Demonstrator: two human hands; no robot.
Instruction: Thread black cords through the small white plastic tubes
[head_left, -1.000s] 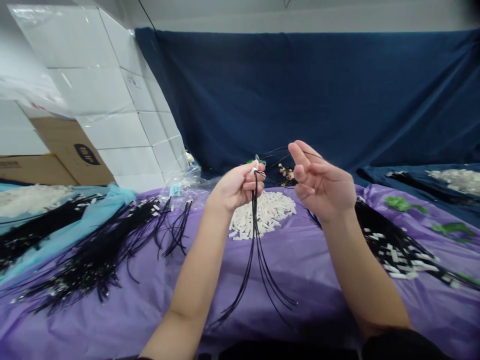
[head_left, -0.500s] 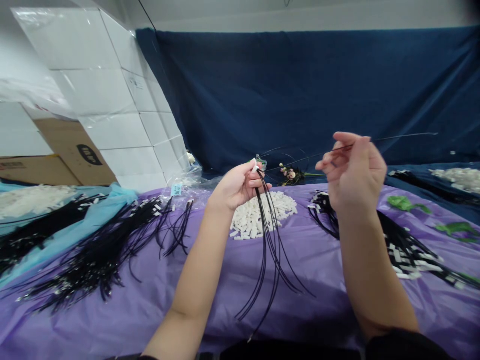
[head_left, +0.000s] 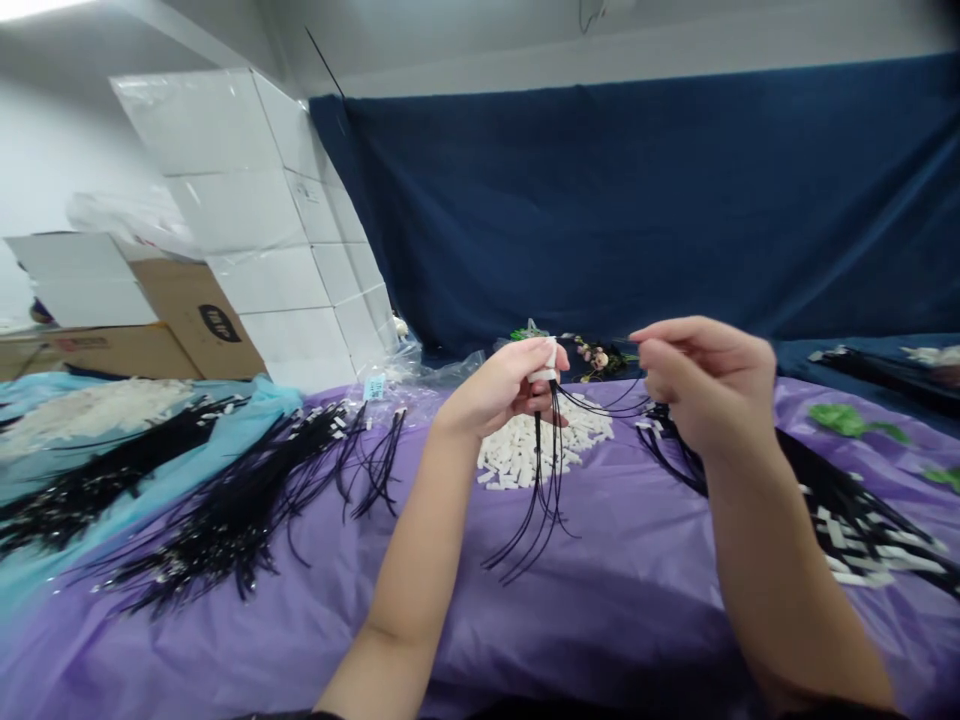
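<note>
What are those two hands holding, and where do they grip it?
The left hand pinches a white connector atop hanging black wires. The right hand pinches a thin black strand; exactly where is unclear.

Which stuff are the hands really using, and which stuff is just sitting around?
In use:
- left hand pinching a small white piece with black cords hanging from it
- right hand holding one thin cord, hard to see
- white pieces pile

Lying about:
- cardboard box
- white boxes
- green leaves
</note>
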